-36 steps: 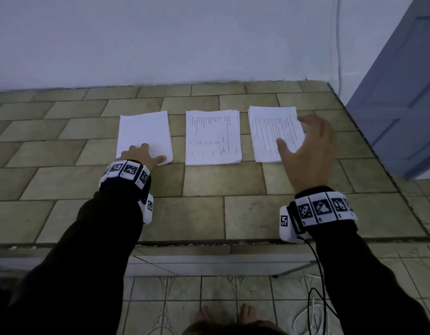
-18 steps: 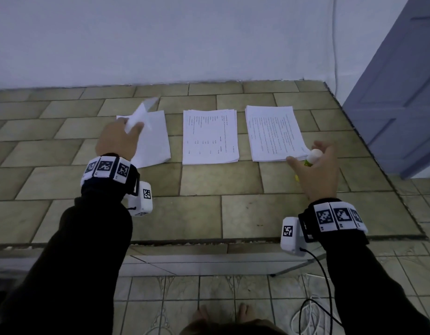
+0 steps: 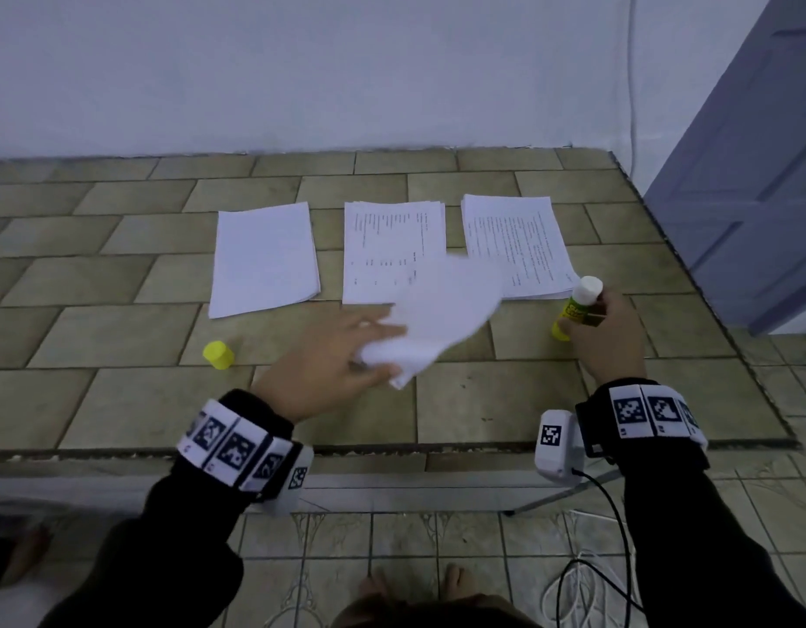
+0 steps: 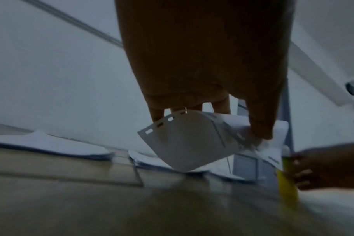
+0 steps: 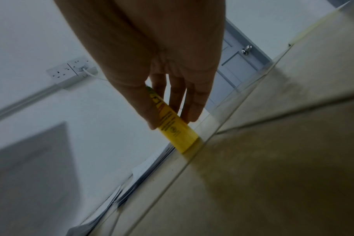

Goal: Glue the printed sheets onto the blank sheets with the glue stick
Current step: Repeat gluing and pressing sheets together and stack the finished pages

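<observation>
Glue stick (image 3: 577, 305), yellow with its white top bared, stands tilted on the tiled surface (image 3: 120, 328) just right of the right printed stack (image 3: 518, 247); your right hand (image 3: 609, 337) curls around its barrel. Your left hand (image 3: 328, 360) pinches 1 curled sheet (image 3: 441, 315), seemingly blank, near the middle printed stack (image 3: 387, 247). Yellow cap (image 3: 218, 354) sits near the blank stack (image 3: 265, 258), far left.

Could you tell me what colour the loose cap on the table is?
Yellow; the cap shows best in the head view.
</observation>
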`<state>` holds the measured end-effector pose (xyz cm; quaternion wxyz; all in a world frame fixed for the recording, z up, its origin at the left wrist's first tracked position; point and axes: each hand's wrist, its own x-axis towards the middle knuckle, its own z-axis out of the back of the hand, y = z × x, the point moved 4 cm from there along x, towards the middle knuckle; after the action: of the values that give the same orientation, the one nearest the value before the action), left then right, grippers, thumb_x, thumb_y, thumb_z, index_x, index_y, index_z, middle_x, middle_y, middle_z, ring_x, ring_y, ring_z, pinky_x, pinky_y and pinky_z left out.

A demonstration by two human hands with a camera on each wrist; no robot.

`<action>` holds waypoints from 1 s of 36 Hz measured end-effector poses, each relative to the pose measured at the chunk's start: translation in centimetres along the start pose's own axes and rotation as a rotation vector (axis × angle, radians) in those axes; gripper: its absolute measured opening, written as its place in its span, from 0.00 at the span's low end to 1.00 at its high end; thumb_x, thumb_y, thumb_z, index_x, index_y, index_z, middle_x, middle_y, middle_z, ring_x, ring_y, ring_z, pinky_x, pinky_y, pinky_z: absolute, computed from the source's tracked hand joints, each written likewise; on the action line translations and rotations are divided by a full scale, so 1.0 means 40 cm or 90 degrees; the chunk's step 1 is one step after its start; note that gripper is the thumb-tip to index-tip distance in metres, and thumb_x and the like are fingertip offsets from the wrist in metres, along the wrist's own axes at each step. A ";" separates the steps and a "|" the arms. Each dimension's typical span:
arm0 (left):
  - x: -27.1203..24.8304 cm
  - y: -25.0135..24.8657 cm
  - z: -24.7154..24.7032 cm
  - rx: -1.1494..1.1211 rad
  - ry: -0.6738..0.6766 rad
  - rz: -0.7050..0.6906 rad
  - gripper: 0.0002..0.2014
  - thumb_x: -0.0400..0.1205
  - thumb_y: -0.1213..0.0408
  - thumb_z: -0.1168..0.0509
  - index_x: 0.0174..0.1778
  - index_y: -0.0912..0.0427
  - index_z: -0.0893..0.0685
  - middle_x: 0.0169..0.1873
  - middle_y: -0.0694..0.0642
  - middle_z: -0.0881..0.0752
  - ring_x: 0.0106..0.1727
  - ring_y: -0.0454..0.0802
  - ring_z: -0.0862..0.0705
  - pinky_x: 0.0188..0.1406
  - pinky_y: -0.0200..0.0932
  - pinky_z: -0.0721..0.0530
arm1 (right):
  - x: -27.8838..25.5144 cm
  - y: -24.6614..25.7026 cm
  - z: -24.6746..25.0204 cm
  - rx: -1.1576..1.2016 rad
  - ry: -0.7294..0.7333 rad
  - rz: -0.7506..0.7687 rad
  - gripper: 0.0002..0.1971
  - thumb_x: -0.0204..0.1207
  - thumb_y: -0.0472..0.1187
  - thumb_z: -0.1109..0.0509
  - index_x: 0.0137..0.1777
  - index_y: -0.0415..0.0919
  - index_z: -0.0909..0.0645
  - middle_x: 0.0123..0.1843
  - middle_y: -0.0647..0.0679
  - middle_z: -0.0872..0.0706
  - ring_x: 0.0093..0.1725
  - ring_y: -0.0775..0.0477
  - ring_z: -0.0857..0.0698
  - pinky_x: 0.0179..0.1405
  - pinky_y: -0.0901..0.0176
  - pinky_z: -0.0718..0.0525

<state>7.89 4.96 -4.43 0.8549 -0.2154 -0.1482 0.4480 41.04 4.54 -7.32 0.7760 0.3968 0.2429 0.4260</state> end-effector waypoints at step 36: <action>-0.071 0.069 -0.136 0.201 0.016 0.070 0.42 0.78 0.30 0.59 0.84 0.51 0.35 0.85 0.47 0.40 0.86 0.46 0.49 0.85 0.55 0.57 | -0.098 0.199 -0.145 0.081 0.219 0.230 0.13 0.66 0.38 0.18 0.47 0.45 0.18 0.42 0.56 0.15 0.39 0.60 0.19 0.33 0.78 0.24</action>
<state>6.83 2.70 -10.69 0.8540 -0.0919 -0.0534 0.5093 31.14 6.13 -3.89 0.6077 0.4035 0.3230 0.6030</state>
